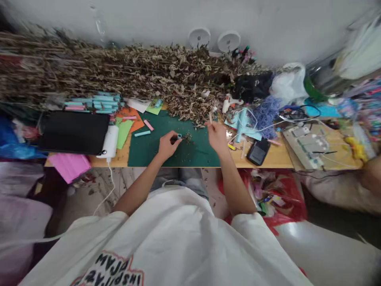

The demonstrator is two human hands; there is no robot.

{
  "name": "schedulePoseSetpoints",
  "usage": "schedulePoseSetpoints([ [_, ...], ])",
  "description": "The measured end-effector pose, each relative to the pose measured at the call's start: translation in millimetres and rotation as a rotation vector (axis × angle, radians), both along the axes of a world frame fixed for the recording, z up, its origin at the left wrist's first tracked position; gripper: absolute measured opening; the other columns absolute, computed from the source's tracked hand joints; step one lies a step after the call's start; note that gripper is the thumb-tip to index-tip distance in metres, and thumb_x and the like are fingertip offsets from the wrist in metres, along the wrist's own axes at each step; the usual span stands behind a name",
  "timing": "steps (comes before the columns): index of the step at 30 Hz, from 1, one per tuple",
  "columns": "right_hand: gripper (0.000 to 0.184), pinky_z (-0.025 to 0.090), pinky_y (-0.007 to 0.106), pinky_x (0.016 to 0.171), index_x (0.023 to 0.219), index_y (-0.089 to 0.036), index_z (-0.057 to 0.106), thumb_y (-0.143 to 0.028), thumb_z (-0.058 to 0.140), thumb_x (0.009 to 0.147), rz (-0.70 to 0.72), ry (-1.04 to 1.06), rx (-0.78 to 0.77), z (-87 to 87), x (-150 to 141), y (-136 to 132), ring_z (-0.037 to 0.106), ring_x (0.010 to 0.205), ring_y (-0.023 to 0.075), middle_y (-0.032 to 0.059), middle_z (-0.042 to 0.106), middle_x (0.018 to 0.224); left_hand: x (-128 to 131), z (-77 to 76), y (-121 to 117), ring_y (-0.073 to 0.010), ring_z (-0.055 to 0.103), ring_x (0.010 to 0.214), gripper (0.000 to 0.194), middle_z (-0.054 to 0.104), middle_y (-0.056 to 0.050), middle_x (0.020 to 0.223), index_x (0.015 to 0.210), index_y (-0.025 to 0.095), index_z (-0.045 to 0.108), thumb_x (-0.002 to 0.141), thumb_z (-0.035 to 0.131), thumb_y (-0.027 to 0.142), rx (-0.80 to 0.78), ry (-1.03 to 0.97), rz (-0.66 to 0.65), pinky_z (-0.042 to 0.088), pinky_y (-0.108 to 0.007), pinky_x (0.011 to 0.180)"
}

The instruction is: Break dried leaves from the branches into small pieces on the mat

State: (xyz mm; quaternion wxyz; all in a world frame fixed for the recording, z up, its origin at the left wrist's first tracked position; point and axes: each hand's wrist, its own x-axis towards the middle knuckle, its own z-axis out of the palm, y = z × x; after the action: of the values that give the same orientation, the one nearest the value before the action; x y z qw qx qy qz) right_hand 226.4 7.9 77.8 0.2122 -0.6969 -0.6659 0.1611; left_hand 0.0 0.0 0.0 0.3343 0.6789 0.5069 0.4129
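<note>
My left hand (pixel 168 147) is closed around a small light blue paper tube (pixel 179 136), its open end turned up and to the right. Right beside that tube lies a little heap of crushed dried plant bits (pixel 187 138) on the green cutting mat (pixel 149 153). Over the mat's right edge, my right hand (pixel 216 135) is raised with its fingers pinched together. Something pale and slim (pixel 210 118) sticks up from them, too blurred to name. A pink tube (pixel 148 125) and another blue tube (pixel 142 134) lie on the mat's left part.
Dried plant stalks (pixel 143 75) cover the back of the table. Left are stacked blue tubes (pixel 104 104), a black tablet (pixel 76 132) and a white power strip (pixel 112 141). Right are a glue gun (pixel 230 103), a black phone (pixel 258 151) and blue shredded paper (pixel 266 115). Another person's arm (pixel 370 174) shows far right.
</note>
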Motion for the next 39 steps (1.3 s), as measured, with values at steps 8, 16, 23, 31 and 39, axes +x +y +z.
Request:
schedulePoseSetpoints([
  [8, 0.027, 0.042, 0.035, 0.081, 0.101, -0.011, 0.070, -0.017, 0.044, 0.092, -0.024, -0.214, -0.111, -35.2, -19, -8, 0.057, 0.088, 0.0249, 0.0156, 0.062, 0.097, 0, 4.0, -2, -0.0145, 0.065, 0.073, 0.012, 0.069, -0.001, 0.081, 0.084, 0.019, 0.062, 0.080, 0.070, 0.027, 0.012, 0.008, 0.011, 0.053, -0.025, 0.068],
  [16, 0.044, 0.042, 0.046, 0.093, 0.131, -0.016, 0.055, -0.035, 0.053, 0.093, 0.041, -0.155, 0.153, -41.9, -42, -46, 0.049, 0.104, 0.0310, 0.0159, 0.061, 0.114, 1, 2.2, -2, -0.0136, 0.065, 0.073, 0.009, 0.069, -0.001, 0.081, 0.084, 0.019, 0.063, 0.080, 0.070, 0.024, 0.043, -0.011, 0.007, 0.053, -0.024, 0.069],
  [23, 0.027, 0.043, 0.045, 0.091, 0.112, -0.021, 0.069, -0.023, 0.050, 0.094, 0.155, -0.072, 0.166, -59.4, -55, -47, 0.051, 0.103, 0.0286, 0.0119, 0.069, 0.107, 2, 3.2, -2, -0.0138, 0.065, 0.070, 0.010, 0.070, -0.001, 0.081, 0.083, 0.019, 0.063, 0.081, 0.069, 0.026, 0.028, -0.041, 0.015, 0.055, -0.026, 0.069],
  [31, 0.016, 0.052, 0.038, 0.084, 0.091, -0.021, 0.071, -0.023, 0.055, 0.090, 0.036, 0.355, 0.337, -54.1, -49, -48, 0.062, 0.089, 0.0215, 0.0057, 0.073, 0.092, 1, 4.5, -2, -0.0141, 0.065, 0.072, 0.009, 0.070, -0.001, 0.081, 0.083, 0.019, 0.063, 0.080, 0.069, 0.024, 0.033, -0.024, 0.002, 0.054, -0.026, 0.070],
  [39, 0.012, 0.052, 0.036, 0.084, 0.090, -0.022, 0.069, -0.020, 0.057, 0.089, 0.142, 0.399, 0.357, -18.2, -68, -38, 0.062, 0.088, 0.0197, 0.0035, 0.072, 0.089, 0, 2.8, -1, -0.0132, 0.064, 0.073, 0.008, 0.069, -0.002, 0.083, 0.086, 0.019, 0.064, 0.083, 0.065, 0.027, 0.041, -0.052, -0.047, 0.055, -0.025, 0.068],
])
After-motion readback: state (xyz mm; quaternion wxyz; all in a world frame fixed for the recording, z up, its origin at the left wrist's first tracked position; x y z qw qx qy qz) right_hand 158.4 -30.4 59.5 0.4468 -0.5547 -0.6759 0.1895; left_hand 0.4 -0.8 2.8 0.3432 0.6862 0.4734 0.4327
